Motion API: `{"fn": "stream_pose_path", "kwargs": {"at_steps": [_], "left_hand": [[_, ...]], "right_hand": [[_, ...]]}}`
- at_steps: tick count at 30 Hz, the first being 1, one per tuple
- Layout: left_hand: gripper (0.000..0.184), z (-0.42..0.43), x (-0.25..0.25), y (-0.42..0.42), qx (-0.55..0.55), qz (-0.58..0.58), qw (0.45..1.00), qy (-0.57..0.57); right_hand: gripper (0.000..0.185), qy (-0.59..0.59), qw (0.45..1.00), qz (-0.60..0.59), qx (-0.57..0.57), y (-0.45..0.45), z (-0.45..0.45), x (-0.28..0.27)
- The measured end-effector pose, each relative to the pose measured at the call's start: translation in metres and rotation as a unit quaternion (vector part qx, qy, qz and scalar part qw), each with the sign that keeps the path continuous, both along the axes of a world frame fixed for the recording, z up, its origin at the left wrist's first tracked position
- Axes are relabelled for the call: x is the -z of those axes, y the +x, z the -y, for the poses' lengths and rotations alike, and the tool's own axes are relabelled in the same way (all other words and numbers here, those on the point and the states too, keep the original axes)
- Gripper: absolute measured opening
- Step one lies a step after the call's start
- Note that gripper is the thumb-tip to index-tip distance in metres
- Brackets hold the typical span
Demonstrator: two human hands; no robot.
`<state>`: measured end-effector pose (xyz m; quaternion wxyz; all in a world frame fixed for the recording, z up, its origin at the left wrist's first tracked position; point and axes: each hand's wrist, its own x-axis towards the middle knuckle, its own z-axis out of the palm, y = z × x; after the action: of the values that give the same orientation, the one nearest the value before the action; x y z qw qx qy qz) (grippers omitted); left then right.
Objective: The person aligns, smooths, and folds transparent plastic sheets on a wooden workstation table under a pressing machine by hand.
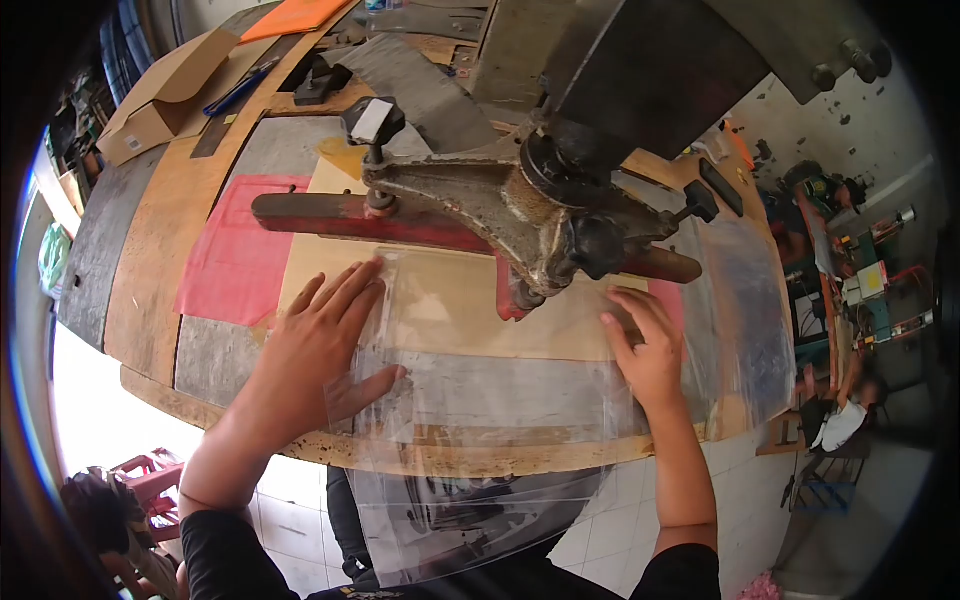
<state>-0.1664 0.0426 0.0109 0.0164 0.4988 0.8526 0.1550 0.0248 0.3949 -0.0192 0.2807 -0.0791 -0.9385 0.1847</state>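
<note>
A clear plastic sheet (480, 385) lies over a beige board (460, 310) and hangs down past the table's front edge. My left hand (330, 345) rests flat at the sheet's left edge, fingers stretched out and thumb apart. At the sheet's right side, my right hand (648, 345) lies with fingers lightly bent and the thumb apart from them. Just beyond both hands stands a metal press head (500, 200) with a long red bar (340, 218) and black knobs. Part of the board is hidden under the bar.
Pink sheets (235, 260) lie left of the board. More clear plastic (745, 310) covers the table's right side. A cardboard box (165, 95) and a blue-handled tool (240, 88) are at the back left. A person (848, 415) is in the background at right.
</note>
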Motion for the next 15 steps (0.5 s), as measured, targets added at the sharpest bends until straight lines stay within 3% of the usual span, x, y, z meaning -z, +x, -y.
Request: {"fn": "stream_pose_path", "kwargs": {"at_steps": [15], "left_hand": [[0.085, -0.0002, -0.0044, -0.0003, -0.025, 0.018, 0.999, -0.014]], "right_hand": [[0.029, -0.014, 1.0, 0.008, 0.012, -0.0003, 0.0025, 0.0004]]}}
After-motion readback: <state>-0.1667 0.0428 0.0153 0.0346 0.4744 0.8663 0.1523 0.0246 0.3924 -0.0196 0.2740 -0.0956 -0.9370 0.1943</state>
